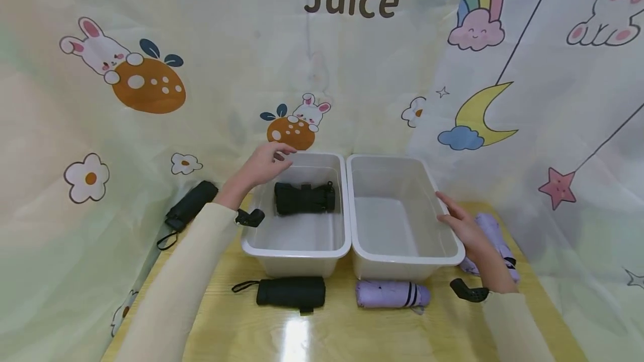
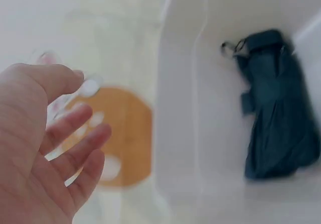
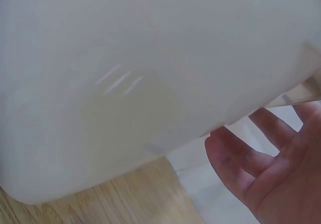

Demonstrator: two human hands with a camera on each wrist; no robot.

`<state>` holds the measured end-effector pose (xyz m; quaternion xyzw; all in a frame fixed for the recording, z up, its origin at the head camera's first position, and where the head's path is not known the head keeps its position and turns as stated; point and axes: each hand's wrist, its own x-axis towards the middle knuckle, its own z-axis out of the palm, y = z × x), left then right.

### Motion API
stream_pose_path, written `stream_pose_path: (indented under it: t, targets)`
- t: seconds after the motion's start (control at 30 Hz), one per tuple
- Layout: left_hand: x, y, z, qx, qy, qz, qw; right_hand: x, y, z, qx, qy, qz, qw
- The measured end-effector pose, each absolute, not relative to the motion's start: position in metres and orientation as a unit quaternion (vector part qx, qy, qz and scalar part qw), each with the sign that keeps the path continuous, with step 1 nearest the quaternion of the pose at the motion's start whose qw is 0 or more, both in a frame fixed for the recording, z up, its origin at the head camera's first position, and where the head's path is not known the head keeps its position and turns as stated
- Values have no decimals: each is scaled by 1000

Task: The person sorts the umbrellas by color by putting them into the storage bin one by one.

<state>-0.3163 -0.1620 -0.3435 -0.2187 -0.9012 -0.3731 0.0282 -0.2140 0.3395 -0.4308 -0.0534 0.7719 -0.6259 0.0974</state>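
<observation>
Sleeve (image 1: 173, 289), left grip (image 1: 265, 163) apart near black umbrella (image 1: 302, 199), right grip (image 1: 465, 229) apart at bin rim (image 1: 407, 260)

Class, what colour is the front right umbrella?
Light purple umbrella, black stripes; best in the head view.

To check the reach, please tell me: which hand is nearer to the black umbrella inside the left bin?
Left. The left hand is close, beyond and left of the black umbrella; the right hand is farther, to its right, at the right rim of the right bin.
</observation>
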Motion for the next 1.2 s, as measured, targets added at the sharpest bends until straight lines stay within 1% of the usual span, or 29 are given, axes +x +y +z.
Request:
stream_pose_path:
  t: [0.13, 0.23, 0.4, 0.57, 0.73, 0.93, 1.2]
  targets:
    - [-302, -200, -347, -195, -896, -392, 70, -209, 341, -432, -62, 773, -623, 102]
    - [-296, -234, -357, -178, -892, -404, 99, -210, 341, -432, -66, 772, -624, 101]
    - [-286, -288, -390, -128, -898, -402, 126, -211, 344, -434, -63, 772, -625, 100]
    - [-277, -326, -424, -96, -907, -383, 146, -212, 346, -433, -64, 766, -631, 102]
    - [-271, -355, -454, -56, -929, -340, 137, -213, 343, -434, -74, 761, -636, 103]
    - [-274, -379, -490, -21, -944, -302, 132, -216, 341, -435, -64, 766, -633, 94]
    - [-282, -389, -515, 34, -969, -235, 71, -215, 339, -435, -63, 752, -650, 89]
